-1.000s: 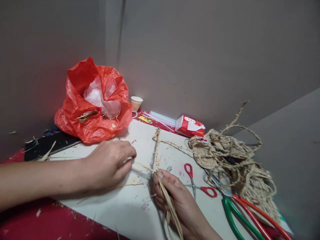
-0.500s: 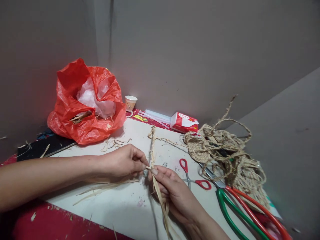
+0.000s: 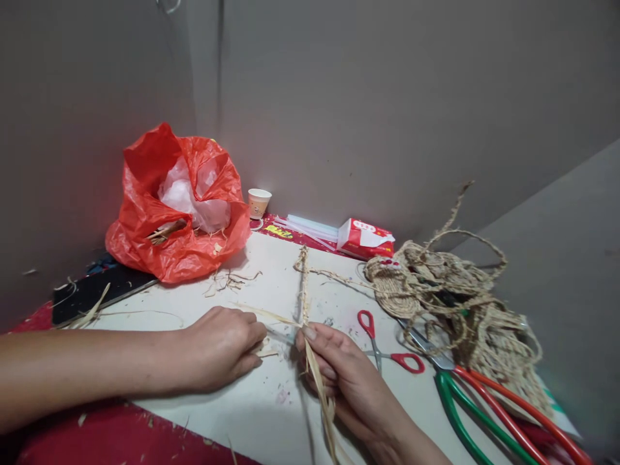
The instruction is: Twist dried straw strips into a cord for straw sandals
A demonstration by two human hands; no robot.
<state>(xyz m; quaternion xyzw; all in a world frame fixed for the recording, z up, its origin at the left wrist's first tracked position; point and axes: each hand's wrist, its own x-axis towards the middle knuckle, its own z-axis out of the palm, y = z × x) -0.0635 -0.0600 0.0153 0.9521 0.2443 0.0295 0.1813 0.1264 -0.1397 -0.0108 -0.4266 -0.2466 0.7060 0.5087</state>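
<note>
A narrow braided straw cord (image 3: 305, 284) runs along the white board, away from me. My right hand (image 3: 346, 374) pinches its near end between thumb and fingers. Long pale straw strands (image 3: 327, 416) hang from that grip toward me, and one thin straw strand (image 3: 266, 314) sticks out to the left, over the top of my left hand. My left hand (image 3: 223, 345) rests low on the board with its fingers curled. Ends of loose straw (image 3: 268, 353) poke out by its thumb and fingertips; the rest is hidden beneath the hand.
Small red-handled scissors (image 3: 372, 342) and large shears (image 3: 438, 361) lie to the right, beside a heap of woven straw and rope (image 3: 440, 278). At the back are a red plastic bag (image 3: 194, 255), a paper cup (image 3: 259, 203) and a tissue pack (image 3: 365, 239). Grey walls enclose the board (image 3: 252, 420).
My left hand has let go of the strand at the braid's end and moved left and down onto loose straw. My right hand keeps its pinch. The view has shifted slightly.
</note>
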